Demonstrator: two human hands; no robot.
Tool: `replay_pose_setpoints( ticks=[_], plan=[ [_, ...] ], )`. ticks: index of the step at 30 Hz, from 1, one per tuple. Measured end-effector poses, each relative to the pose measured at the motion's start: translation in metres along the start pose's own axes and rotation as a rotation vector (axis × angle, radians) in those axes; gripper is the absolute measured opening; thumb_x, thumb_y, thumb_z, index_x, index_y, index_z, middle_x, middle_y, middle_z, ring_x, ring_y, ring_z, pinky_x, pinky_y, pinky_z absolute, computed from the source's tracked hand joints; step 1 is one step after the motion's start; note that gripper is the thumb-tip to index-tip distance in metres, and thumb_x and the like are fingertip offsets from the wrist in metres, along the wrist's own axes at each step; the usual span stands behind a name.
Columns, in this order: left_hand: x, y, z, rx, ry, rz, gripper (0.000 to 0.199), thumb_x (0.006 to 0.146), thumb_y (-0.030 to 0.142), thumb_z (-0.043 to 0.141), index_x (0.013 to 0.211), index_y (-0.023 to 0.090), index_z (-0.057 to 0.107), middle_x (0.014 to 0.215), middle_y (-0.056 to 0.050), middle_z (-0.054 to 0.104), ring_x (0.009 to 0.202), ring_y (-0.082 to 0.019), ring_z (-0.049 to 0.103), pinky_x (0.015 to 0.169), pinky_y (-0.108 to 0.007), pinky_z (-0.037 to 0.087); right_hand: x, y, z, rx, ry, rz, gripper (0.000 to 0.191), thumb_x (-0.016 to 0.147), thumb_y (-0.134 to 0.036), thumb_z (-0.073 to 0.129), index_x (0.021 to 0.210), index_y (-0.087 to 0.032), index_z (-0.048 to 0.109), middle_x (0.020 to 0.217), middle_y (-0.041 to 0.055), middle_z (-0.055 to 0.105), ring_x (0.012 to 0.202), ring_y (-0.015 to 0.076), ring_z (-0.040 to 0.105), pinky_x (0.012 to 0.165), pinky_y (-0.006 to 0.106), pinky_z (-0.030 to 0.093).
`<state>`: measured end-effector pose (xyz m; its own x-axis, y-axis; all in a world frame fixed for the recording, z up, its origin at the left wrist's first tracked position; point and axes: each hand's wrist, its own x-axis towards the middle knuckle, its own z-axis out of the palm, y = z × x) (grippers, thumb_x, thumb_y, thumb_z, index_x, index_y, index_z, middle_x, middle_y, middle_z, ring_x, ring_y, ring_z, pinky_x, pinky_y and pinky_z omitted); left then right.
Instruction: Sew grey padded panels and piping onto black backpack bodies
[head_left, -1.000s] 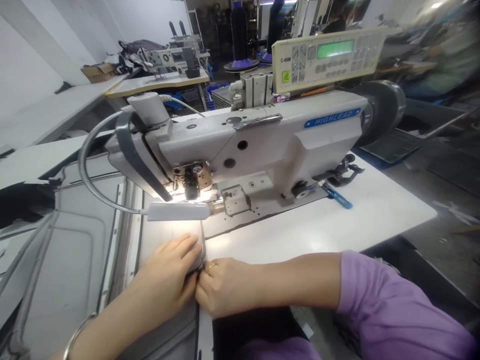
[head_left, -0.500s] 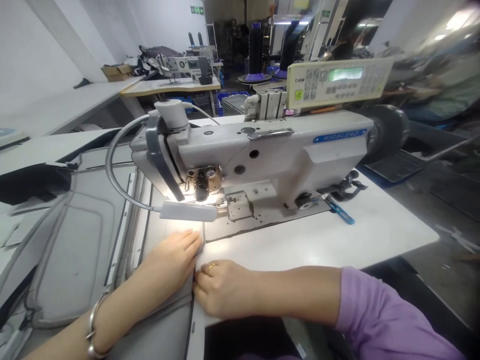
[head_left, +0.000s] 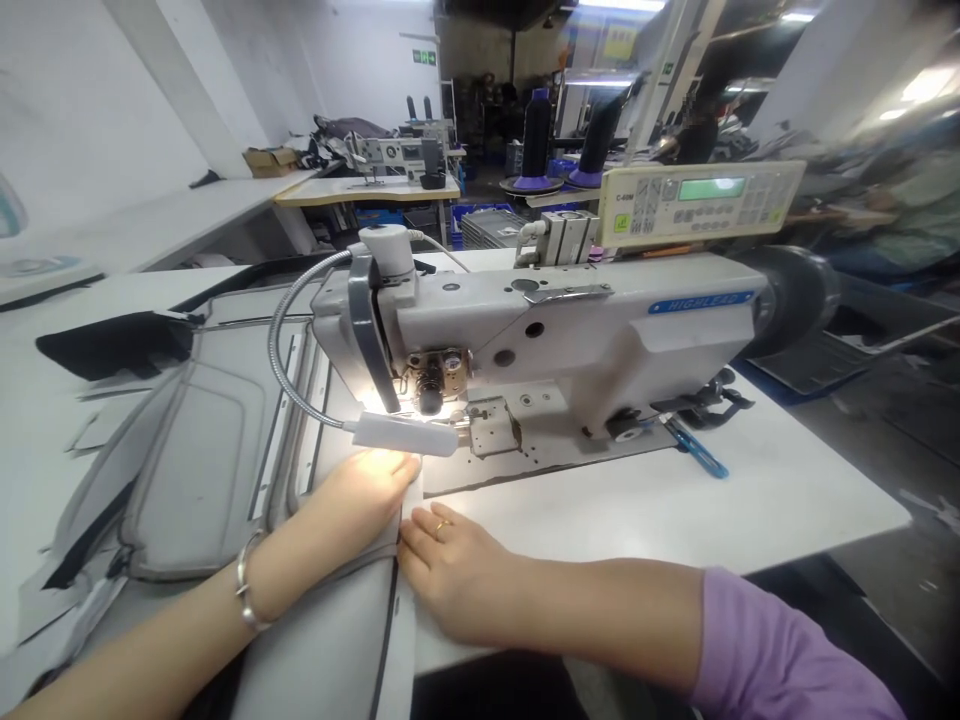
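A grey sewn fabric cover (head_left: 315,650) with dark edging lies over the left part of the table, its right edge running up to the sewing machine (head_left: 585,310). My left hand (head_left: 367,490) presses on this edge just below the lamp, fingers bent together on the cloth. Lower down, my right hand (head_left: 457,565) has its fingertips closed on the same edge, its palm side toward the white tabletop. The white lamp head (head_left: 405,435) hides part of the needle area, and the thumbs are mostly out of sight.
A blue utility knife (head_left: 699,450) lies right of the machine bed. The control panel (head_left: 705,203) and thread cones (head_left: 537,140) stand behind the machine. Dark cloth (head_left: 112,345) rests at the left. Another sewing machine (head_left: 397,155) is farther back, and a blurred person sits at far right.
The camera view has shifted, so the scene sits lower and farther right. My left hand is closer to the lamp, and the cover's edge has moved toward the machine with a pale strip showing.
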<state>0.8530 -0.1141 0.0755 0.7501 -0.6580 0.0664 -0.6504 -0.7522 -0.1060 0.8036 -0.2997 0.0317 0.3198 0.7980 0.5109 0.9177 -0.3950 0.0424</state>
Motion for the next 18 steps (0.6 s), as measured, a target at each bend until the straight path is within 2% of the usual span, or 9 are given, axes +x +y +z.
replay_pose_setpoints(
  ticks=[4, 7, 9, 11, 13, 15, 17, 18],
  plan=[
    [0.006, -0.002, -0.004, 0.101, -0.015, -0.037, 0.02, 0.086, 0.011, 0.039, 0.087, 0.017, 0.058, 0.069, -0.003, 0.056, 0.061, -0.018, 0.05, 0.056, -0.031, 0.035, 0.001, 0.004, 0.006, 0.022, -0.013, 0.022, 0.035, 0.078, -0.017, 0.047, 0.107, 0.0, 0.06, 0.114, 0.0244, 0.058, 0.106, 0.0296, 0.053, 0.099, 0.047, 0.037],
    [0.013, 0.0, -0.003, 0.082, 0.0, -0.079, 0.024, 0.086, 0.01, 0.039, 0.094, 0.017, 0.06, 0.069, -0.003, 0.058, 0.062, -0.018, 0.052, 0.059, -0.03, 0.037, 0.008, 0.007, 0.008, 0.121, 0.024, 0.109, 0.023, 0.079, -0.016, 0.046, 0.092, -0.006, 0.062, 0.099, 0.0189, 0.063, 0.093, 0.0243, 0.056, 0.092, 0.042, 0.042],
    [0.017, 0.003, -0.005, 0.065, 0.005, -0.117, 0.025, 0.087, 0.012, 0.039, 0.098, 0.017, 0.061, 0.072, -0.004, 0.06, 0.065, -0.019, 0.054, 0.061, -0.031, 0.04, 0.012, 0.008, 0.004, 0.266, 0.04, 0.19, 0.018, 0.083, -0.024, 0.048, 0.086, -0.011, 0.06, 0.083, 0.0115, 0.062, 0.08, 0.0198, 0.054, 0.08, 0.035, 0.047],
    [0.015, 0.005, -0.01, 0.036, 0.032, -0.125, 0.024, 0.088, 0.015, 0.041, 0.103, 0.018, 0.06, 0.083, -0.006, 0.063, 0.075, -0.02, 0.057, 0.068, -0.032, 0.043, 0.013, 0.004, -0.003, 0.409, 0.06, 0.175, 0.03, 0.085, -0.04, 0.053, 0.094, -0.012, 0.058, 0.084, 0.0089, 0.059, 0.078, 0.0175, 0.053, 0.073, 0.029, 0.048],
    [0.0, -0.001, -0.02, -0.004, 0.067, -0.105, 0.028, 0.086, 0.018, 0.046, 0.111, 0.021, 0.056, 0.102, -0.007, 0.063, 0.093, -0.022, 0.057, 0.082, -0.035, 0.044, 0.012, -0.001, -0.011, 0.457, 0.085, 0.059, 0.043, 0.086, -0.049, 0.052, 0.111, -0.015, 0.055, 0.106, 0.0116, 0.057, 0.087, 0.0162, 0.053, 0.076, 0.026, 0.047],
    [-0.03, -0.015, -0.031, -0.003, 0.076, -0.129, 0.04, 0.081, 0.014, 0.049, 0.12, 0.023, 0.051, 0.12, -0.007, 0.057, 0.112, -0.024, 0.05, 0.095, -0.039, 0.039, 0.01, -0.007, -0.016, 0.406, 0.067, -0.09, 0.039, 0.091, -0.043, 0.048, 0.124, -0.024, 0.051, 0.127, 0.0106, 0.047, 0.089, 0.0137, 0.052, 0.081, 0.024, 0.045],
    [-0.069, -0.036, -0.039, 0.066, 0.022, -0.244, 0.054, 0.075, 0.009, 0.049, 0.127, 0.023, 0.046, 0.128, -0.01, 0.052, 0.119, -0.027, 0.046, 0.097, -0.043, 0.038, 0.012, -0.011, -0.019, 0.328, -0.014, -0.183, 0.037, 0.093, -0.033, 0.043, 0.129, -0.033, 0.047, 0.134, 0.0069, 0.042, 0.082, 0.012, 0.05, 0.08, 0.025, 0.044],
    [-0.088, -0.047, -0.041, 0.098, -0.035, -0.318, 0.057, 0.073, 0.008, 0.049, 0.128, 0.021, 0.046, 0.125, -0.012, 0.054, 0.115, -0.029, 0.049, 0.093, -0.044, 0.04, 0.015, -0.013, -0.019, 0.302, -0.068, -0.217, 0.038, 0.093, -0.03, 0.042, 0.13, -0.035, 0.047, 0.133, 0.0061, 0.043, 0.078, 0.0119, 0.049, 0.078, 0.025, 0.044]
  ],
)
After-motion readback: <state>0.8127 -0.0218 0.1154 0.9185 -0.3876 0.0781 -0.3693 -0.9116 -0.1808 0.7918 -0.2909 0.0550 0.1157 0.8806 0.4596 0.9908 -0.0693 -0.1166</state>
